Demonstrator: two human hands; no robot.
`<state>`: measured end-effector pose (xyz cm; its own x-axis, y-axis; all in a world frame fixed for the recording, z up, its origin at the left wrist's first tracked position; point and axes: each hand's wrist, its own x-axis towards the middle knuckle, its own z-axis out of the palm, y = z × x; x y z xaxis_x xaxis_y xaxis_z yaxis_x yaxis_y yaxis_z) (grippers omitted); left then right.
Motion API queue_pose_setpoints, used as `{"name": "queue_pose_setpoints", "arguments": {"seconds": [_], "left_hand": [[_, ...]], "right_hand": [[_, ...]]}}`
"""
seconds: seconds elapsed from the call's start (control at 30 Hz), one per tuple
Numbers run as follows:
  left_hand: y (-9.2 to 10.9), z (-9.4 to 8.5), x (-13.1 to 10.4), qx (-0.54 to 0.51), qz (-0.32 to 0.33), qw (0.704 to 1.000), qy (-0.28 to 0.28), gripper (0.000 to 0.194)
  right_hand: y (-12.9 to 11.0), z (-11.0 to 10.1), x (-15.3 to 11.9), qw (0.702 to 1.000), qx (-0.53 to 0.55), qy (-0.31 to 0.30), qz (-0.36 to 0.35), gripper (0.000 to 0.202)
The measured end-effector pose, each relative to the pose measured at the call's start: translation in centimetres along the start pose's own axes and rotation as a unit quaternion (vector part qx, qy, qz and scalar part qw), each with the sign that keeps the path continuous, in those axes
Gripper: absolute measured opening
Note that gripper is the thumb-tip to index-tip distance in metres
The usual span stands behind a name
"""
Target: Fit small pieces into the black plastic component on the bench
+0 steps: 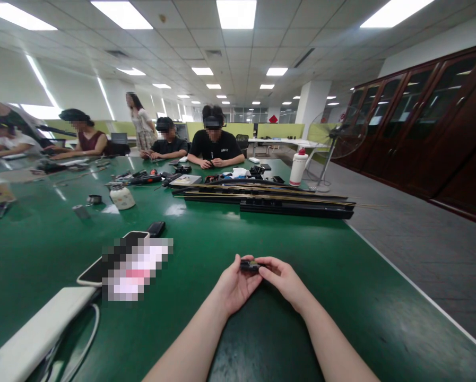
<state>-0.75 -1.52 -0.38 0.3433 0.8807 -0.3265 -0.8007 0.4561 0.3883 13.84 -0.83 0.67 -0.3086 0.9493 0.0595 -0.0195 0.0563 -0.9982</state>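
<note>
Between my two hands is a small black part (249, 265) with a yellowish patch near its right end; its exact kind is too small to make out. My left hand (235, 286) is turned palm up, its thumb and fingers closed around the part's left side. From the right, my right hand (283, 276) pinches the other end between thumb and fingertips. Both hands are just above the green table (198, 307), close to its near side. The underside of the part is hidden by my fingers.
Long black rails (297, 209) with thin rods lie across the table ahead. To the left are a phone (118, 257), a white power strip-like block (42, 329) with a cable, and a patterned jar (122, 197). A white bottle (299, 168) stands behind the rails. Several people sit farther back.
</note>
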Motion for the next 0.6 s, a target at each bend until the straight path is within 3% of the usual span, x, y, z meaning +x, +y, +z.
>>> {"name": "queue_pose_setpoints", "arguments": {"seconds": [0.6], "left_hand": [[0.01,0.19,-0.15,0.0,-0.007,1.0,-0.003,0.028]], "right_hand": [[-0.2,-0.05,-0.09,1.0,-0.002,-0.006,-0.007,0.035]]}}
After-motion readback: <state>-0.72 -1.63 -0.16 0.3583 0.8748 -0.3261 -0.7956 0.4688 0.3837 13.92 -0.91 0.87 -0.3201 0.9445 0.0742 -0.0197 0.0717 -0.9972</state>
